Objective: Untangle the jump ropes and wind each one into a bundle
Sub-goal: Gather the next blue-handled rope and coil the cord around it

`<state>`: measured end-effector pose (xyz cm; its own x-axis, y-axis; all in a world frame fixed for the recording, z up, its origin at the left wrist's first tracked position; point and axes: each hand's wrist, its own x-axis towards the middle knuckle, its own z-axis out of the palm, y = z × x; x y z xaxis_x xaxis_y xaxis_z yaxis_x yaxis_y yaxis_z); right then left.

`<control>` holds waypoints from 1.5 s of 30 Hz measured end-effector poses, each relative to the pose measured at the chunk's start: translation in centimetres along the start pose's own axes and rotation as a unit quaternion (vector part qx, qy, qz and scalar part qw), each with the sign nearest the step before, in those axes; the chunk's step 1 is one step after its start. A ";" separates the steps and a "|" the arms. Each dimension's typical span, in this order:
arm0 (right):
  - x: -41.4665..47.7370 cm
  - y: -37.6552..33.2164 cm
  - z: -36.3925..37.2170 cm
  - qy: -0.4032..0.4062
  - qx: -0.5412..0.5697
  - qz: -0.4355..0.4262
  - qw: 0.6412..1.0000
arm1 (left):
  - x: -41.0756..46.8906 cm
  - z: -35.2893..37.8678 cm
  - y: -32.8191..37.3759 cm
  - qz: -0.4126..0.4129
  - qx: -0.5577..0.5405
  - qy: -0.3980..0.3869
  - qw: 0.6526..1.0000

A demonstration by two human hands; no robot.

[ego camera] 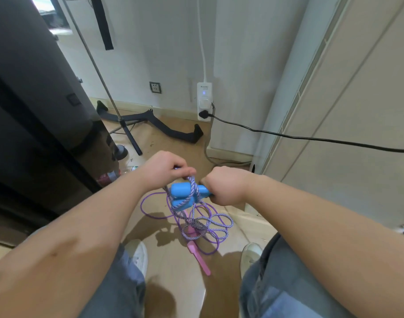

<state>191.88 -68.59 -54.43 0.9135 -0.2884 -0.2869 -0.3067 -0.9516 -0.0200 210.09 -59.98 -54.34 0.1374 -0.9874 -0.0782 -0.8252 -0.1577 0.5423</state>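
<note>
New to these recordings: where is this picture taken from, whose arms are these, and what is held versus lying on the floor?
There is no machine here: a person wears a wide-angle camera on the head, so you look down along their own arms. The left hand pinches a striped rope that is looped round two blue handles. The right hand has its grip closed round the handles' other end. Below, the striped rope hangs into a tangle with a thin purple rope on the floor, beside a pink handle. The white shoes are the person's.
</note>
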 end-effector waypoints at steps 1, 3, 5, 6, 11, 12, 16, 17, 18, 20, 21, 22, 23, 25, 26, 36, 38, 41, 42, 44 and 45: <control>-0.1 0.1 -0.2 0.024 0.034 -0.005 0.999 | -0.1 0.3 -0.1 -0.040 -0.055 0.001 0.998; -0.4 0.2 -0.9 0.076 0.120 0.010 0.990 | -0.1 0.8 0.2 -0.108 -0.155 -0.003 0.982; -0.7 0.2 -1.6 0.136 0.223 0.044 0.964 | 0.1 1.3 0.6 -0.142 -0.182 -0.001 0.973; -0.7 0.3 -1.8 0.165 0.262 0.061 0.949 | 0.2 1.7 1.0 -0.150 -0.202 0.002 0.968; 0.2 1.6 -1.8 0.217 0.221 0.236 0.921 | -0.4 2.8 1.6 -0.151 -0.167 0.011 0.974; 0.2 2.0 -1.8 0.205 0.204 0.267 0.919 | -0.6 2.8 1.5 -0.143 -0.131 -0.004 0.981; -1.0 2.9 -1.1 0.065 0.104 0.308 0.943 | -1.0 2.4 1.6 -0.031 0.043 -0.017 0.998; -1.1 2.8 -0.9 0.038 0.092 0.301 0.948 | -1.0 2.4 1.7 -0.002 0.051 -0.010 0.999; -1.0 2.5 -0.6 0.018 0.079 0.283 0.956 | -0.9 2.3 1.6 0.024 0.051 0.003 0.998; -0.7 1.5 -0.3 -0.012 0.048 0.224 0.973 | -0.5 2.0 1.3 0.054 0.059 0.033 0.996; -0.6 1.0 -0.2 -0.027 0.028 0.183 0.982 | -0.3 1.7 1.2 0.060 0.062 0.046 0.995; -0.5 0.6 -0.2 -0.041 0.005 0.137 0.990 | -0.2 1.4 1.0 0.064 0.061 0.053 0.995; -0.5 0.3 -0.2 -0.057 -0.021 0.096 0.994 | -0.1 1.1 0.8 0.064 0.052 0.061 0.995; -0.5 -0.1 -0.4 -0.068 -0.052 0.037 0.996 | -0.1 0.9 0.6 0.047 0.025 0.075 0.996; -0.5 -0.2 -0.5 -0.058 -0.044 0.015 0.997 | 0.1 1.0 0.4 0.031 0.018 0.078 0.996; -0.7 0.3 -2.7 0.168 0.244 0.114 0.948 | 0.1 2.5 1.5 -0.175 -0.266 -0.017 0.948; -0.1 1.0 -2.5 0.208 0.259 0.186 0.925 | 0.3 2.6 2.3 -0.177 -0.280 -0.013 0.944; 0.0 2.1 -2.2 0.211 0.226 0.282 0.908 | -0.4 2.6 2.7 -0.169 -0.213 -0.084 0.959; -0.2 2.4 -2.1 0.184 0.191 0.305 0.915 | -0.8 2.6 2.8 -0.147 -0.154 -0.107 0.971; -0.7 2.5 -1.8 0.114 0.115 0.325 0.932 | -1.2 2.6 3.0 -0.077 -0.041 -0.105 0.991; -0.8 2.4 -1.5 0.076 0.091 0.324 0.939 | -1.1 2.5 3.1 -0.045 -0.016 -0.086 0.995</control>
<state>190.85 -70.81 -52.80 0.5436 -0.8248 -0.1556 -0.8385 -0.5419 -0.0568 206.02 -59.40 -54.67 0.1111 -0.9568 -0.2687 -0.7957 -0.2476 0.5528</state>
